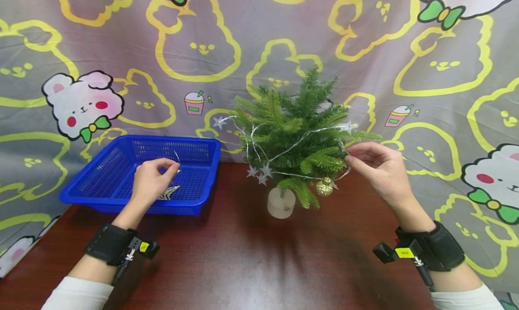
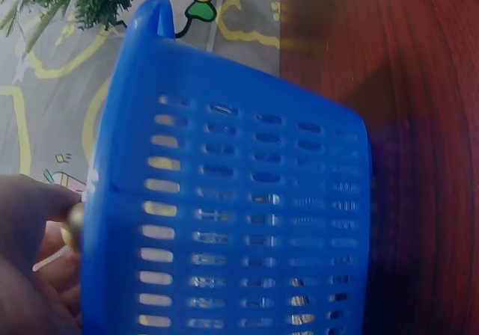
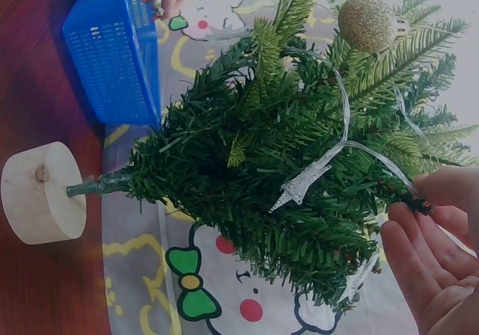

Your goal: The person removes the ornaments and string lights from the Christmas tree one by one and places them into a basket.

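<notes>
Head view: your left hand (image 1: 151,181) pinches a small, round, gold ornament (image 2: 72,232) over the blue perforated plastic basket (image 1: 101,201), in which a striped metallic star (image 1: 170,193) lies. Your right hand (image 1: 383,172) pinches a branch tip (image 3: 420,205) of the green artificial tree (image 1: 292,141), standing beside the basket on its pale round wooden base (image 1: 279,206), wrapped in clear star-shaped string lights (image 1: 266,169).

A grey cloth (image 1: 253,21) is hanging behind, showing yellow animal outlines (image 1: 198,78) and pink cups (image 1: 194,106); a red-brown table (image 1: 219,256) is reflecting light.
</notes>
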Demonstrator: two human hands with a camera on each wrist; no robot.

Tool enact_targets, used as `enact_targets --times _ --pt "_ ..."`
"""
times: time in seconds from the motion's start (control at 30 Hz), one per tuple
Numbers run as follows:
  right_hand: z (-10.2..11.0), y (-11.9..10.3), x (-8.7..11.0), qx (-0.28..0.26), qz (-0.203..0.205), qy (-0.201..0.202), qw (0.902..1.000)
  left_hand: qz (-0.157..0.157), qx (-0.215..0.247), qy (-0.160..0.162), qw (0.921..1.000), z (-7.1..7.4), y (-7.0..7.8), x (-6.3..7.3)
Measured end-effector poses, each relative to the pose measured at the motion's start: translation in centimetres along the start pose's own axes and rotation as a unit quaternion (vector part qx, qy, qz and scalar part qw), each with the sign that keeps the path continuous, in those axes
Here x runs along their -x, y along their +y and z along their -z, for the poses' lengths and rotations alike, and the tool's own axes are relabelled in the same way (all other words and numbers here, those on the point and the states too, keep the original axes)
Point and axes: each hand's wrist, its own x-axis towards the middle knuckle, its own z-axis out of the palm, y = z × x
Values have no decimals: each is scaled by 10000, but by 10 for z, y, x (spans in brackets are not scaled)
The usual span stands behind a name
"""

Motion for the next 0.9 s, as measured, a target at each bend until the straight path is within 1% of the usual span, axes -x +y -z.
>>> enact_targets --times 0.1,0.17,0.27,0.37,0.47,0.57,0.73,0.9 --pt "0 0 0 25 -5 -1 10000 300 -316 -270 9987 2 -2 0" --pt "0 1 0 25 -14 -2 10000 508 -481 -503 9963 3 -4 0" --pt "0 1 1 27 -15 4 10000 741 -679 -926 9906 5 -8 -1" --pt "0 0 1 13 -13 13 10000 882 -802 -1382 9832 4 -11 -3" --pt "0 -1 1 60 -8 17 10000 958 -995 -1798 9740 3 -15 -5" --pt "0 -1 1 158 -16 27 9999 959 -1223 -2125 9647 1 -19 -7" --pt "-1 -2 1 248 -36 39 9997 908 -1446 -2474 9537 0 -23 -10" --pt "0 -1 1 263 -13 20 9997 942 -1580 -2775 9429 -2 -24 -14"
